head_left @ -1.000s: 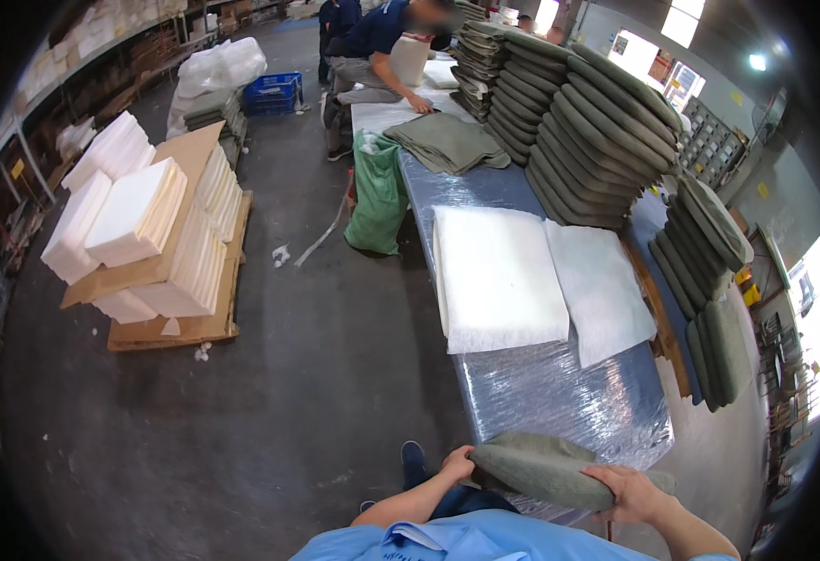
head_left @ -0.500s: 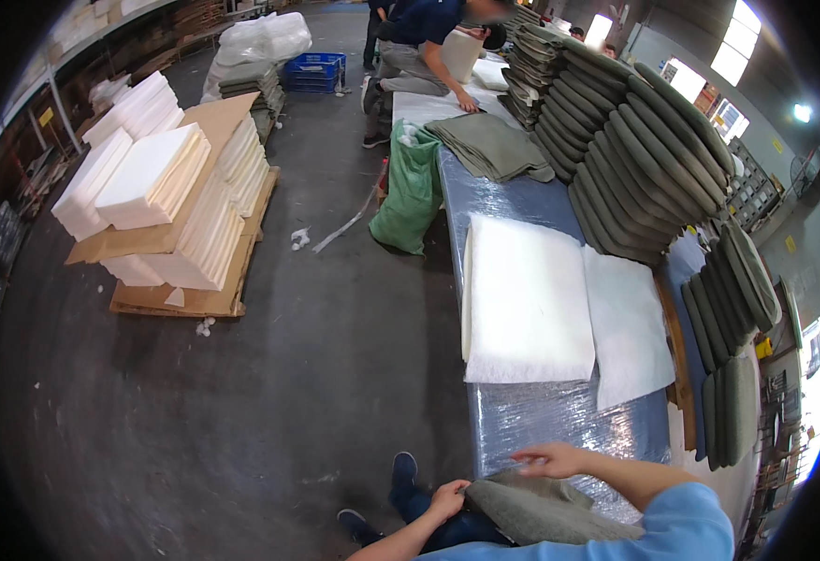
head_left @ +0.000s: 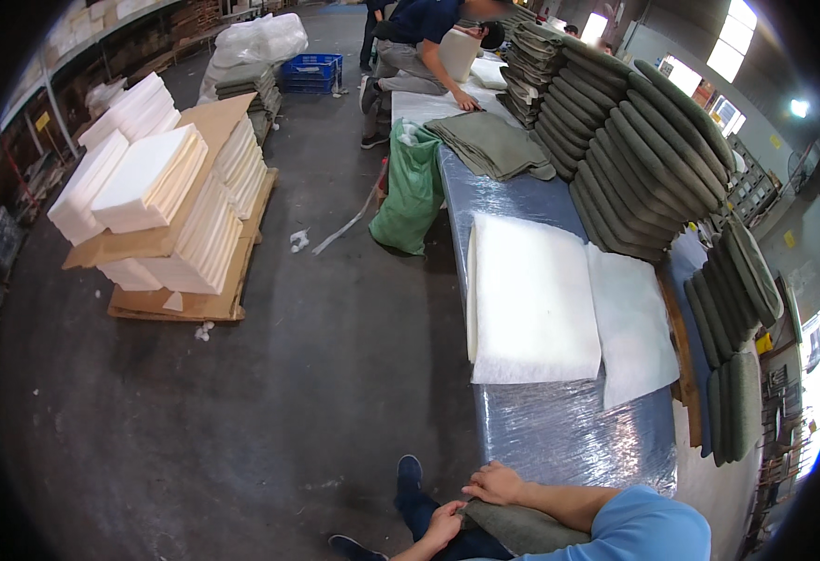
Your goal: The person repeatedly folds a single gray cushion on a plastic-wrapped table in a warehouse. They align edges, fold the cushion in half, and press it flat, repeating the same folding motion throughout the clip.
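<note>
Down at the bottom edge of my view, the fingers of my left hand are curled shut on the near end of a grey-green cushion cover, pinching the fabric at its left tip. My right hand sits just above it, fingers folded down and lying on top of the same cover, so both hands are on it; whether the right one actually clamps it or just presses, I can't tell from here. The cover itself is bunched low against my lap, right at the near end of the desk, not lying on it, and my blue sleeve hides its far end. Below the hands I can see my dark shoe on the concrete floor. Going outward, the desk is wrapped in shiny plastic film, and a thick white foam pad lies on it with a thinner white sheet touching its right side. Further up the desk there's a loose pile of grey-green covers, and along the right a long leaning row of stuffed grey-green cushions. A green sack hangs by the desk's left side. Off to the left, well apart, a pallet holds stacked white foam blocks with cardboard. At the far end another person bends over the desk.
</note>
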The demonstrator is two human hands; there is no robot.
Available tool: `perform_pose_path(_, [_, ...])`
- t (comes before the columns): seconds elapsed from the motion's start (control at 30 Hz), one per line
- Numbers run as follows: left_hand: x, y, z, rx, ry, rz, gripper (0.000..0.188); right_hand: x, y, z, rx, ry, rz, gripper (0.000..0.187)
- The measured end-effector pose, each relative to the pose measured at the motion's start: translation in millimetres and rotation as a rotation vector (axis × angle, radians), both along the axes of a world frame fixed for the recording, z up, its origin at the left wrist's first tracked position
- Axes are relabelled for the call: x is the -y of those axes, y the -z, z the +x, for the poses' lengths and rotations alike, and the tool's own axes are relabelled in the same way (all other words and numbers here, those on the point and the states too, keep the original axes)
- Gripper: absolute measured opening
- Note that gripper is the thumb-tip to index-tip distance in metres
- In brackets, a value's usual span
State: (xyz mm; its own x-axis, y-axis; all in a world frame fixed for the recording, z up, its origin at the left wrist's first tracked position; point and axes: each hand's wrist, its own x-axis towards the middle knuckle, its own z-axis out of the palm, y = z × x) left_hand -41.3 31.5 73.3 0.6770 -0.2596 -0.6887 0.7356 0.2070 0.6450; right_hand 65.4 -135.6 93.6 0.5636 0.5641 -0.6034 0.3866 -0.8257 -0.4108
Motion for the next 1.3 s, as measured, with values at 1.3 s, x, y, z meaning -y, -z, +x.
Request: perform_pose_path(1.3, [45.5,35.8,-35.4,-0.572,-0.989,-0.412,0.023,-71.4,55.6,-41.2,-0.133,-0.023,-0.279,0.048])
